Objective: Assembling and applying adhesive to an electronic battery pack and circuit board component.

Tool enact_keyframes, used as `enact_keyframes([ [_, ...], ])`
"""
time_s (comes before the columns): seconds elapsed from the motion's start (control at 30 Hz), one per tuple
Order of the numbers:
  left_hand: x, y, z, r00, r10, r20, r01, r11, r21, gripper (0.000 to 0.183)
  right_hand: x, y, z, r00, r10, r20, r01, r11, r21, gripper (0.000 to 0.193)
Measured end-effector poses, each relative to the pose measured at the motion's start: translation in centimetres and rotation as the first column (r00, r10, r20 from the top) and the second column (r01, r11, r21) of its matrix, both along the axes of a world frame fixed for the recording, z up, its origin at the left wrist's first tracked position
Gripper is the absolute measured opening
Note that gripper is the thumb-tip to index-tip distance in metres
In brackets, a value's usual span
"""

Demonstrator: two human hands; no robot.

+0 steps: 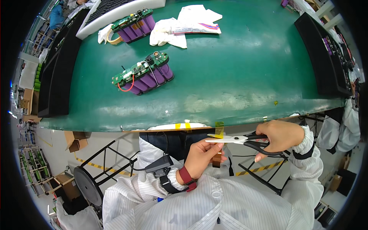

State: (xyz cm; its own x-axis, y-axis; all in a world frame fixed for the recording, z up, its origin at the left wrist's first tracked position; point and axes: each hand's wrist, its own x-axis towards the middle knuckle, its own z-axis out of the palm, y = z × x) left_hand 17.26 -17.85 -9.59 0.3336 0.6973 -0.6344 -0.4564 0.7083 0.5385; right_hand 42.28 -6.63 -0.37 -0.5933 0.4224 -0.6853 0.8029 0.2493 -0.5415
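Observation:
My left hand point(198, 158) is pinched on a roll of amber tape point(217, 160), just in front of the table's near edge. A yellow see-through tape strip point(219, 128) runs up from there onto that edge. My right hand point(281, 136) has its fingers through the black handles of a pair of scissors point(237, 140). Their pale blades point left, slightly parted, and cross the strip right above my left fingertips. On the green table point(245, 69) lies a purple battery pack point(147, 78) with a green circuit board on top and red and grey wires.
A second battery pack point(134, 27) stands farther back beside a tape ring point(114, 39). White cloths point(168, 32) and a printed tube point(197, 28) lie near it. Black bins flank the table point(57, 69). Short yellow tape pieces point(187, 125) cling to the near edge. A stool point(89, 184) is at lower left.

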Motion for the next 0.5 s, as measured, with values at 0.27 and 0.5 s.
enact_keyframes([
  [0.27, 0.1, 0.1, 0.4, 1.0, -0.004, -0.014, 0.004, 1.0, 0.015, 0.021, 0.1, -0.1, -0.2, 0.997, 0.012, -0.077, -0.009, 0.999, 0.035, 0.08],
  [0.5, -0.2, -0.8, -0.6, 0.978, -0.209, 0.016, 0.21, 0.977, -0.038, 0.026, 1.3, -0.1, 0.7, 0.997, 0.077, 0.0, -0.077, 0.994, 0.075, 0.065],
])
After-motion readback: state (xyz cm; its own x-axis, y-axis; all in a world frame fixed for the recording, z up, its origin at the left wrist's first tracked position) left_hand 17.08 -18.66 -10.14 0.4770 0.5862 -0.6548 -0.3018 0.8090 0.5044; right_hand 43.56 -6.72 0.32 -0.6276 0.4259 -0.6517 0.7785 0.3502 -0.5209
